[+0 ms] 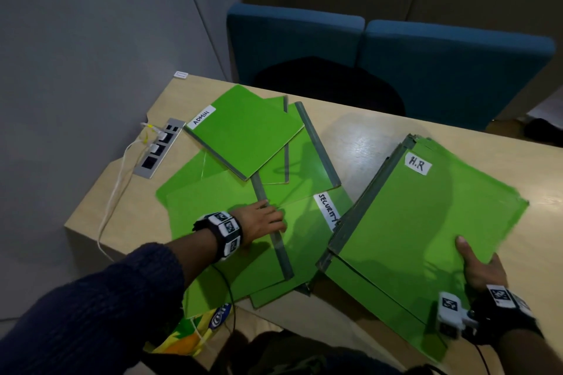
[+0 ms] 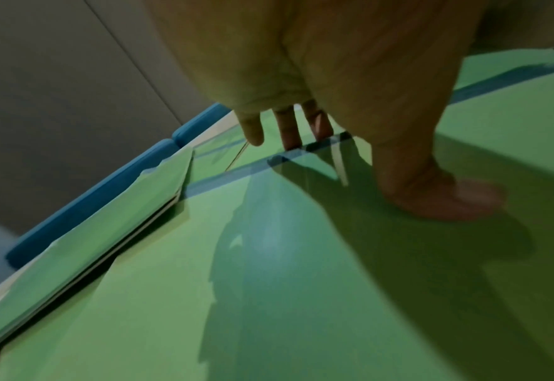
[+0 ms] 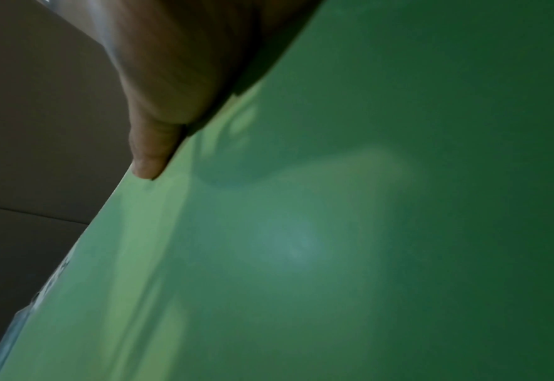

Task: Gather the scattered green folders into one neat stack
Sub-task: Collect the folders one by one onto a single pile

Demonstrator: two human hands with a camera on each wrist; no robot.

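Where the pale wooden surface [image 1: 380,137] carries the lot, the green folders lie in two groups – a loose scatter to the left, a gathered stack to the right

Scatter, left and centre: the ADMIN folder [image 1: 243,131] lies uppermost at the far side, tilted, overlapping several plain green folders beneath it. The SECURITY folder [image 1: 307,222] lies nearer, its white label beside the edge of the stack. Grey spine strips [image 1: 318,143] run diagonally across the group.

Stack, right: the H.R folder [image 1: 426,216] lies on top of several others, their dark spines roughly aligned along the left edge; the near corner overhangs the edge of the surface.

Left hand [image 1: 263,219]: flat on the scattered folders, fingers straight and spread, fingertips [image 2: 288,134] touching a grey spine strip – the grip apart, clasping nothing.

Right hand [image 1: 481,265]: at the near right edge of the stack, thumb [image 3: 148,154] pressed on top of the H.R folder, the other fingers hidden beneath – the grip clamped on the stack's edge.

Other items: a grey socket panel [image 1: 160,146] set in the surface at far left, with white cables [image 1: 115,192] trailing over the edge; two blue upholstered seat backs [image 1: 396,49] behind the surface
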